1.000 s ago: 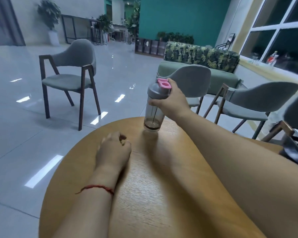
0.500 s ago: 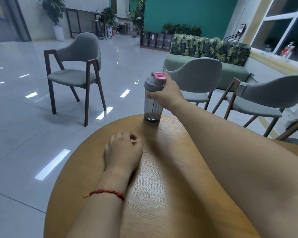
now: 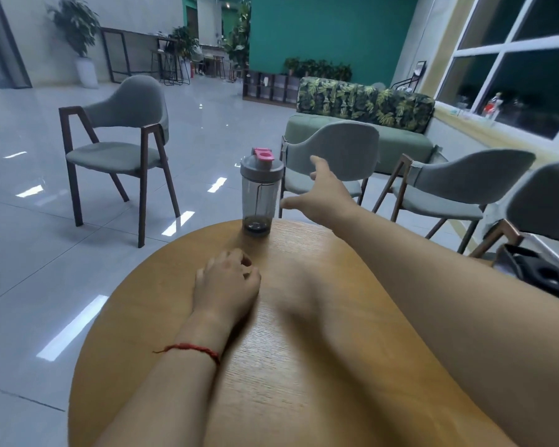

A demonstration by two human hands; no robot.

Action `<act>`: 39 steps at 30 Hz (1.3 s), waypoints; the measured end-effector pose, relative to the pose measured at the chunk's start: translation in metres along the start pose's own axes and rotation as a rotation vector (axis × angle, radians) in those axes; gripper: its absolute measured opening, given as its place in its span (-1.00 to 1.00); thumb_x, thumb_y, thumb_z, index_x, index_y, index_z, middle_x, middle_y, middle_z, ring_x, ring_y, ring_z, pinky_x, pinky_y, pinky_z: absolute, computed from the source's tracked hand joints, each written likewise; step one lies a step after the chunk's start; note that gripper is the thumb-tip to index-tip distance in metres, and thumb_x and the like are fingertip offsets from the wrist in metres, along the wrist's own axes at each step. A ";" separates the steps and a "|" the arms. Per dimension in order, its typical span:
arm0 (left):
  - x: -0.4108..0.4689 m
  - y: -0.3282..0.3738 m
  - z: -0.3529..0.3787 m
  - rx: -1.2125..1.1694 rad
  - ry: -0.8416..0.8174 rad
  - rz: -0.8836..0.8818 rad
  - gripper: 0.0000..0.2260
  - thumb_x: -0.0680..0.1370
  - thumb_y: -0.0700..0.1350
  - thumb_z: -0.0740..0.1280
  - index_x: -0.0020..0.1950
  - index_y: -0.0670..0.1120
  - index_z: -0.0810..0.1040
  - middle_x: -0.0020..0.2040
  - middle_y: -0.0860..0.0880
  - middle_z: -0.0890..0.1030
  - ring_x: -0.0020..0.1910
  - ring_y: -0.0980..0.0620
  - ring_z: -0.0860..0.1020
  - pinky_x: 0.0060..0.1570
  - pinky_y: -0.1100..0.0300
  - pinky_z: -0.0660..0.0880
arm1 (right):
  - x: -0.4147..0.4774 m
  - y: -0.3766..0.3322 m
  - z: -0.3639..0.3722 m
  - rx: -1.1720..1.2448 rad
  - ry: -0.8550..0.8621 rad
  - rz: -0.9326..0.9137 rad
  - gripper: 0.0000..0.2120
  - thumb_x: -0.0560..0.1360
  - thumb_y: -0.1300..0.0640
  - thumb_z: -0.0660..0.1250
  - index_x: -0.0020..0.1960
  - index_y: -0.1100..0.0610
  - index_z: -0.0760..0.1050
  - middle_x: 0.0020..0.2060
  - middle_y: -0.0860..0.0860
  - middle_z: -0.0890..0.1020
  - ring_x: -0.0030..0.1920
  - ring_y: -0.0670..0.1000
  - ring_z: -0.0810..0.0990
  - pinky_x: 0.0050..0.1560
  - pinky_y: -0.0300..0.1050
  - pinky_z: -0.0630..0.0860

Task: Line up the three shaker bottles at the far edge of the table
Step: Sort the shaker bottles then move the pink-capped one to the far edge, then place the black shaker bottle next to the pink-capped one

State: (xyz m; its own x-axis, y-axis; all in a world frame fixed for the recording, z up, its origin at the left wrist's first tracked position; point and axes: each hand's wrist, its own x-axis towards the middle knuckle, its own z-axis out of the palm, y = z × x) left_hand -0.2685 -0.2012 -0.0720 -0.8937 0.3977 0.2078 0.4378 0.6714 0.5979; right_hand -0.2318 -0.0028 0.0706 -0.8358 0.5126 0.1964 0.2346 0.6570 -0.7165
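One shaker bottle [image 3: 260, 191], clear grey with a grey lid and pink flip cap, stands upright at the far edge of the round wooden table [image 3: 304, 366]. My right hand [image 3: 323, 191] hovers just right of it, fingers spread, a small gap between thumb and bottle. Nearer me, my left hand [image 3: 226, 282] rests on the tabletop with its fingers curled in and nothing in it; a red string circles that wrist. No other shaker bottle is in view.
Grey chairs stand around the table: one at far left [image 3: 123, 137], one right behind the bottle [image 3: 333, 156], more at right [image 3: 459, 188]. A black bag [image 3: 536, 272] lies at the table's right edge. A green sofa [image 3: 362, 124] is farther back.
My right hand set the bottle down at the far edge, let go of it and drew away to the right with fingers spread. The left hand stayed put.
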 end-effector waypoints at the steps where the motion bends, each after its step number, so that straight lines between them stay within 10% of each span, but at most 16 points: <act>1: -0.004 0.005 0.004 0.022 -0.026 0.034 -0.78 0.57 0.09 0.27 0.14 0.07 0.60 0.17 0.03 0.61 0.23 -0.07 0.52 0.25 -0.07 0.39 | -0.014 0.002 -0.012 -0.010 0.000 0.001 0.09 0.44 0.04 0.68 0.75 -0.01 0.06 0.64 0.11 0.35 0.54 0.19 0.45 0.31 0.05 0.57; 10: -0.049 0.069 0.041 0.161 -0.099 0.273 -0.73 0.58 0.08 0.25 0.21 0.08 0.62 0.18 0.00 0.62 0.21 -0.08 0.54 0.13 -0.03 0.45 | -0.133 0.030 -0.143 -0.134 0.065 -0.027 -0.14 0.46 -0.04 0.64 0.65 -0.09 0.30 0.52 -0.01 0.51 0.31 0.00 0.51 0.25 0.06 0.58; 19: -0.059 0.082 0.054 0.225 -0.120 0.361 -0.76 0.57 0.10 0.24 0.08 0.09 0.65 0.08 0.01 0.66 0.05 -0.10 0.60 -0.06 0.01 0.45 | -0.203 0.097 -0.235 -0.384 0.118 0.130 -0.18 0.45 -0.12 0.60 0.63 -0.10 0.37 0.59 -0.02 0.44 0.51 0.09 0.47 0.37 0.08 0.50; 26: -0.027 0.048 0.038 -0.120 -0.045 0.347 -0.90 0.53 0.00 0.40 -0.18 0.15 0.60 -0.18 0.11 0.58 -0.14 -0.10 0.60 -0.10 -0.04 0.57 | -0.207 0.135 -0.215 -0.566 0.052 0.153 0.01 0.35 -0.12 0.67 0.68 -0.05 0.27 0.58 -0.03 0.40 0.48 0.15 0.49 0.24 0.01 0.56; 39: 0.004 0.010 0.006 0.014 0.054 -0.030 -0.84 0.55 0.04 0.31 0.02 0.10 0.67 0.13 0.00 0.65 0.19 -0.15 0.56 0.24 -0.08 0.46 | -0.091 0.061 -0.114 -0.362 0.109 -0.139 -0.16 0.40 -0.09 0.67 0.58 -0.06 0.38 0.42 0.03 0.54 0.35 0.12 0.52 0.24 0.00 0.48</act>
State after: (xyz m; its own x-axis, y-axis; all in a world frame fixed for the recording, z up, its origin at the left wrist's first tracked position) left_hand -0.2671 -0.1895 -0.0701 -0.9100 0.3438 0.2315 0.4122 0.6914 0.5934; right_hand -0.0848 0.0543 0.0855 -0.8187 0.4484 0.3588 0.2992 0.8663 -0.4001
